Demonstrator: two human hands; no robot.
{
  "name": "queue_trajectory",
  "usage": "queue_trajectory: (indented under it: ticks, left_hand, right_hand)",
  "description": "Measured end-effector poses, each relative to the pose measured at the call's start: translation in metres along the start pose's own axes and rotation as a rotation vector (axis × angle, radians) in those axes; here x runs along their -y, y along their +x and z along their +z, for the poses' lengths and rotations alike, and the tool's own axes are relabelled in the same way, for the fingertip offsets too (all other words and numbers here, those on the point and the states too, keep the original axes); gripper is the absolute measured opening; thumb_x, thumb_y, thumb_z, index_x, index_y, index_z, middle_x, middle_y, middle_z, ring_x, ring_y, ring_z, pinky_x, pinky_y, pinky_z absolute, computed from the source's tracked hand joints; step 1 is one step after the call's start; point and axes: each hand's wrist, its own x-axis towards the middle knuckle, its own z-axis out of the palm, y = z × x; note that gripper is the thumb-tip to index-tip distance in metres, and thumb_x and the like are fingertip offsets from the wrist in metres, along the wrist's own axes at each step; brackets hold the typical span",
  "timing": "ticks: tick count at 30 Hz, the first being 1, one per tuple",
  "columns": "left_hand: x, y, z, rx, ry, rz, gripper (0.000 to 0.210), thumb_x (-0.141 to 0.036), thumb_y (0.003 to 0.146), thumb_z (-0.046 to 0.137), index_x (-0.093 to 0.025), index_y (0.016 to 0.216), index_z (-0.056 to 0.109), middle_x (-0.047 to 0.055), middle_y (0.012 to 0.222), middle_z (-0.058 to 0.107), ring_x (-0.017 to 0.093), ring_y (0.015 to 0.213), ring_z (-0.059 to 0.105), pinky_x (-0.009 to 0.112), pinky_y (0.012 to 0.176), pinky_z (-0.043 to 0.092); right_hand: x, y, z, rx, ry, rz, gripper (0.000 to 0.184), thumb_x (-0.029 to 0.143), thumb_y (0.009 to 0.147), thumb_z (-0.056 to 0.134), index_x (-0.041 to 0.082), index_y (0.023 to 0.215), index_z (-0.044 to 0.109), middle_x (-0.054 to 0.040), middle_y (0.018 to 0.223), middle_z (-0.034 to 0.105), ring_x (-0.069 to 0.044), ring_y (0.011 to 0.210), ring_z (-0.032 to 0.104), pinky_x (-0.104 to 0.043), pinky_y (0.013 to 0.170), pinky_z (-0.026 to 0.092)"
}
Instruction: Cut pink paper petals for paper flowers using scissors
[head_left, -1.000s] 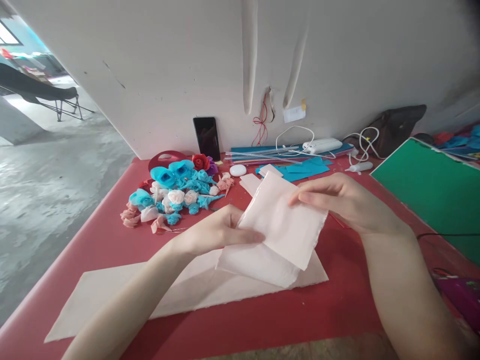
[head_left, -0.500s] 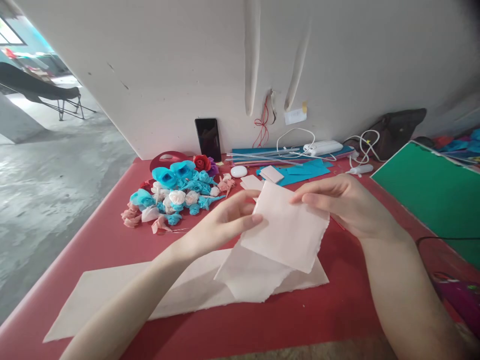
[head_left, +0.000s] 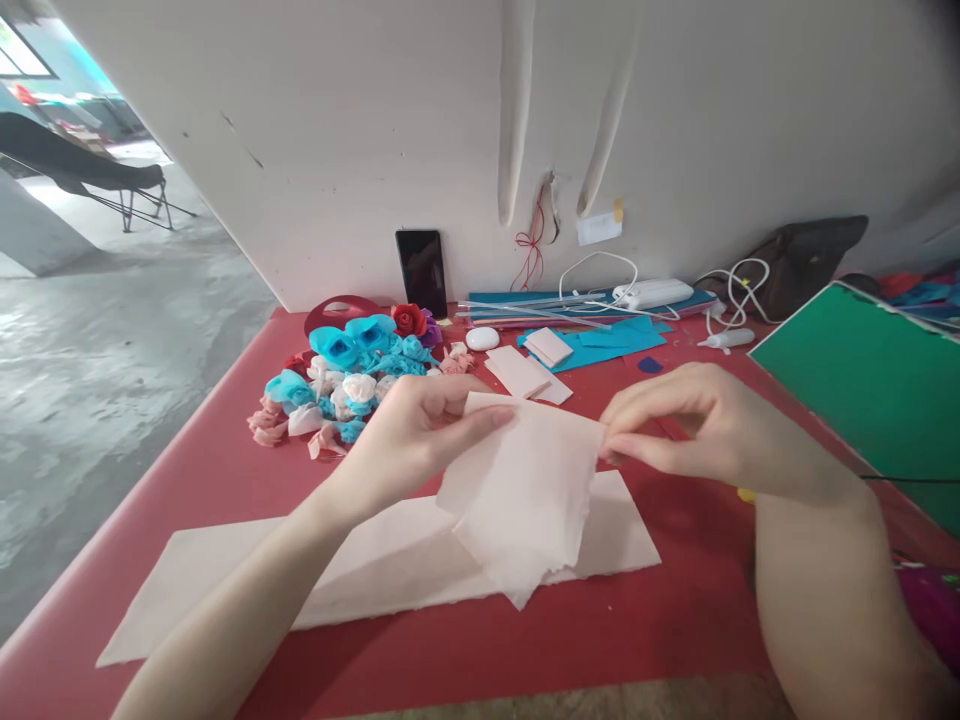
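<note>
Flowers (head_left: 358, 388) — left (behind paper (head_left: 529, 480))

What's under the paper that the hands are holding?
A long pale sheet, lying on the red tabletop, shows on both sides of the held paper. Whatever is straight behind that paper is covered, so I can't tell.

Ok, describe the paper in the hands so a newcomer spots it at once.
On the red tabletop lies a long pale sheet. Over its right part, the left hand and right hand hold the pale pink paper near its upper edge. Unlike the other pale papers here, it is held up.
</note>
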Motion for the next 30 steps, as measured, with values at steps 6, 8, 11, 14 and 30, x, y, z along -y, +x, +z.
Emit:
queue_trajectory:
  ticks: [6,8,11,14,30]
  left_hand:
    - [0.001,0.000,0.003,-0.009,-0.003,0.055,0.024,-0.037,0.077,0.059,-0.016,0.068,0.064,-0.001,0.059,0.053,0.010,0.054,0.049,0.019,0.044,0.035]
    - [0.004,0.000,0.005,-0.009,0.014,0.069,0.024,-0.037,0.078,0.059,-0.015,0.069,0.063,-0.002,0.058,0.051,0.009,0.054,0.048,0.019,0.045,0.034]
    - [0.007,0.000,0.006,-0.006,0.041,0.068,0.025,-0.037,0.078,0.058,-0.015,0.068,0.062,-0.002,0.058,0.051,0.009,0.053,0.047,0.019,0.045,0.034]
    - [0.010,0.002,0.007,0.007,0.001,0.128,0.013,-0.029,0.079,0.058,-0.017,0.081,0.059,0.000,0.072,0.058,0.010,0.061,0.053,0.018,0.048,0.038]
    - [0.004,0.001,0.003,0.289,0.210,0.402,0.029,0.003,0.073,0.042,-0.016,0.081,0.063,0.002,0.086,0.063,0.011,0.076,0.058,0.020,0.065,0.044]
  right_hand:
    - [0.000,0.003,0.005,-0.218,0.127,-0.075,0.011,0.023,0.081,0.056,0.025,0.072,0.062,0.0007,0.092,0.065,-0.016,0.086,0.059,-0.026,0.074,0.047]
    - [0.002,0.005,0.012,-0.081,0.123,-0.100,0.012,0.025,0.082,0.055,0.024,0.073,0.063,-0.0002,0.096,0.063,-0.015,0.086,0.059,-0.026,0.073,0.046]
    - [0.004,0.006,0.019,0.003,0.024,-0.093,0.021,0.022,0.084,0.053,0.022,0.066,0.063,0.0015,0.069,0.060,-0.010,0.064,0.056,-0.021,0.057,0.043]
    - [0.006,0.006,0.023,-0.049,-0.046,-0.105,0.024,0.014,0.081,0.052,0.020,0.060,0.061,0.0026,0.061,0.057,-0.009,0.056,0.053,-0.020,0.050,0.039]
    - [0.003,0.011,0.035,-0.096,-0.188,-0.191,0.021,0.011,0.078,0.051,0.018,0.062,0.063,-0.0010,0.065,0.063,-0.013,0.059,0.055,-0.025,0.053,0.040]
